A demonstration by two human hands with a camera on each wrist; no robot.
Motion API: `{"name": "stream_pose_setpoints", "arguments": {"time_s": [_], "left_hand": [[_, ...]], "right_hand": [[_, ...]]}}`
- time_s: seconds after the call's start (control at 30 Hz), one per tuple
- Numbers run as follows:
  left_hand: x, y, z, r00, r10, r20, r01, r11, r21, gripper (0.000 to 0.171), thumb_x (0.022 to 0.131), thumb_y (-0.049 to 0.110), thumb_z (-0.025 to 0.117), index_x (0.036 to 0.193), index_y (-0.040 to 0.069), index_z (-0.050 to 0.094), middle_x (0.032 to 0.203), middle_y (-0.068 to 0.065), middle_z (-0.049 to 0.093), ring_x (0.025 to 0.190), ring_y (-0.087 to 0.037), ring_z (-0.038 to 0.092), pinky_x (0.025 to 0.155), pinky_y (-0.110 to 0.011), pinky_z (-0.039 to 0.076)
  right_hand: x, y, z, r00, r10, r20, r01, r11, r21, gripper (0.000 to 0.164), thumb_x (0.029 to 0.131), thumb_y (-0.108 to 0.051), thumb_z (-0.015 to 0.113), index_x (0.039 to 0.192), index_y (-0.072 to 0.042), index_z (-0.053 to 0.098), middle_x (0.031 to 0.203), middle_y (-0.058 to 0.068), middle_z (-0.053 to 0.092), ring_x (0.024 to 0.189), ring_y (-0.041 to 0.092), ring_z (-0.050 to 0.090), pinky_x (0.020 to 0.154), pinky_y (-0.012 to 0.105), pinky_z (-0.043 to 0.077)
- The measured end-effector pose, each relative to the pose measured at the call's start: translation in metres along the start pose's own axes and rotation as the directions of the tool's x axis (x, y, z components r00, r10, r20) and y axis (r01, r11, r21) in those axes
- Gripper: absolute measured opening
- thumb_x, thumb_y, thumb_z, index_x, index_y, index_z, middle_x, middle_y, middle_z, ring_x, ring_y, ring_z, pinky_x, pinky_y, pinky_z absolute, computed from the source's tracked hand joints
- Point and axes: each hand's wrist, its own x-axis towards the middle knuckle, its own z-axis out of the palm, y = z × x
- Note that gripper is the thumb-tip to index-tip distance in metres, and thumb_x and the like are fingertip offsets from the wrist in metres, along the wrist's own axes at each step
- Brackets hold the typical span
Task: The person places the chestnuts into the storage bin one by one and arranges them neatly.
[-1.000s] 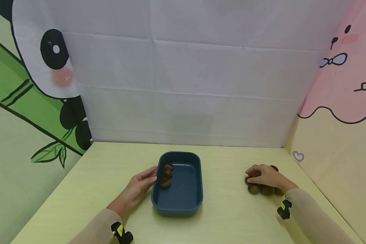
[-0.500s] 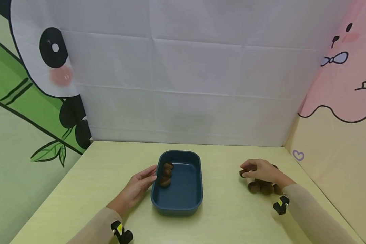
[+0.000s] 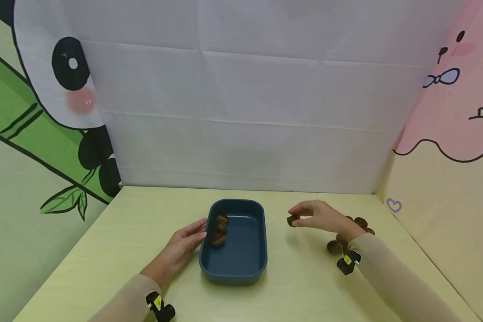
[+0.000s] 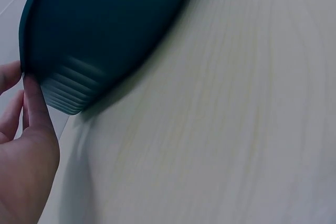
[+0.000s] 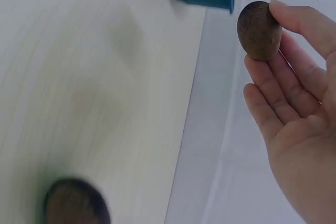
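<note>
A brown chestnut is pinched between the thumb and fingertips of my right hand, held above the table to the right of the blue box. In the right wrist view the chestnut appears smooth and oval, clear of the table. My left hand rests its fairly straight fingers against the left wall of the dark blue rectangular box. Inside, along that wall, lie several chestnuts in a row. The left wrist view shows the thumb and fingers touching the box's outer side.
More chestnuts are grouped on the right of the pale yellow table, partly hidden by the right wrist. A white backdrop stands behind the table. The right side wall runs along the table's right edge.
My right hand has lifted a chestnut off the group and carried it left towards the blue box. The left hand and the box have stayed in place.
</note>
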Motion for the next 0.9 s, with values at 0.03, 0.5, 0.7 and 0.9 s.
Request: {"name": "stream_pose_setpoints", "arguments": {"time_s": [0.03, 0.5, 0.7, 0.9], "left_hand": [[0.0, 0.0, 0.0, 1.0, -0.001, 0.002, 0.001, 1.0, 0.001, 0.061, 0.098, 0.001, 0.063, 0.152, -0.004, 0.036, 0.154, -0.018, 0.041, 0.13, -0.012, 0.052, 0.105, -0.025, 0.045], [-0.002, 0.001, 0.001, 1.0, -0.001, -0.029, 0.001, 1.0, 0.005, 0.061, 0.096, 0.001, 0.065, 0.151, -0.003, 0.039, 0.153, -0.018, 0.043, 0.132, -0.016, 0.05, 0.103, -0.024, 0.046], [-0.002, 0.0, 0.0, 1.0, -0.002, -0.014, 0.002, 1.0, 0.004, 0.06, 0.098, 0.001, 0.063, 0.152, -0.003, 0.037, 0.154, -0.018, 0.041, 0.127, -0.011, 0.054, 0.103, -0.024, 0.046], [-0.001, 0.0, -0.001, 1.0, -0.003, 0.002, 0.003, 1.0, 0.007, 0.061, 0.098, 0.002, 0.062, 0.153, -0.002, 0.037, 0.156, -0.017, 0.038, 0.128, -0.009, 0.053, 0.105, -0.025, 0.044]], "right_hand": [[0.004, -0.004, 0.003, 1.0, -0.01, 0.003, 0.01, 1.0, 0.024, 0.038, 0.092, -0.025, 0.075, 0.126, -0.009, 0.068, 0.122, 0.005, 0.068, 0.12, 0.027, 0.06, 0.101, 0.045, 0.05], [0.053, -0.05, 0.064, 0.981, -0.147, 0.13, 0.125, 0.979, 0.163, 0.035, 0.093, -0.018, 0.074, 0.126, -0.011, 0.068, 0.122, 0.003, 0.066, 0.115, 0.018, 0.062, 0.104, 0.046, 0.048], [0.072, -0.061, 0.096, 0.957, -0.219, 0.19, 0.205, 0.975, 0.091, 0.035, 0.092, -0.02, 0.075, 0.125, -0.009, 0.069, 0.12, 0.001, 0.067, 0.108, 0.008, 0.064, 0.098, 0.04, 0.052], [0.087, -0.071, 0.122, 0.931, -0.271, 0.244, 0.269, 0.962, 0.043, 0.033, 0.09, -0.022, 0.077, 0.121, -0.009, 0.072, 0.113, -0.005, 0.07, 0.104, 0.003, 0.064, 0.097, 0.032, 0.053]]}}
